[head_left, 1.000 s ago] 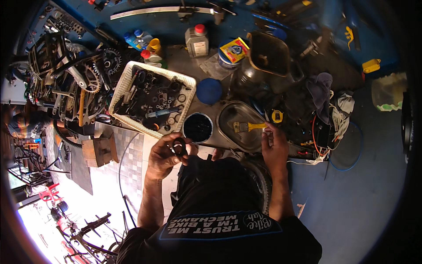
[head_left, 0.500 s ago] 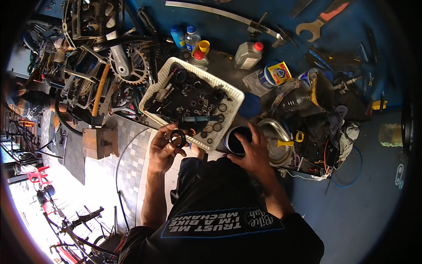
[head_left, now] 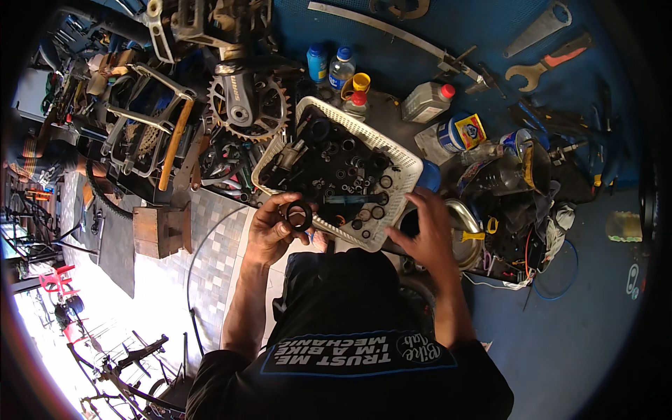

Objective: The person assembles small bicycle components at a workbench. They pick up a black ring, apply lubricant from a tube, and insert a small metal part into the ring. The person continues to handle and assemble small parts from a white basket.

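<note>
Pinching a dark ring (head_left: 309, 215) between thumb and fingers, left hand (head_left: 268, 234) holds it by the near edge of the white basket (head_left: 364, 239); right hand (head_left: 430, 231) has fingers spread at the basket's right end, contact unclear. Ring judged light, fairly stiff, possibly slick if greased; best held by its outer rim, centre hole left free

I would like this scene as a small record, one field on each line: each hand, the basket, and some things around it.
Left hand: holds a dark ring
Right hand: spread open at the right edge of the basket; whether it touches, I cannot tell
Basket: white, perforated; contains small rings and metal parts
Behind basket: red-capped grey bottle
Left of basket: toothed chainring, wooden block
</note>
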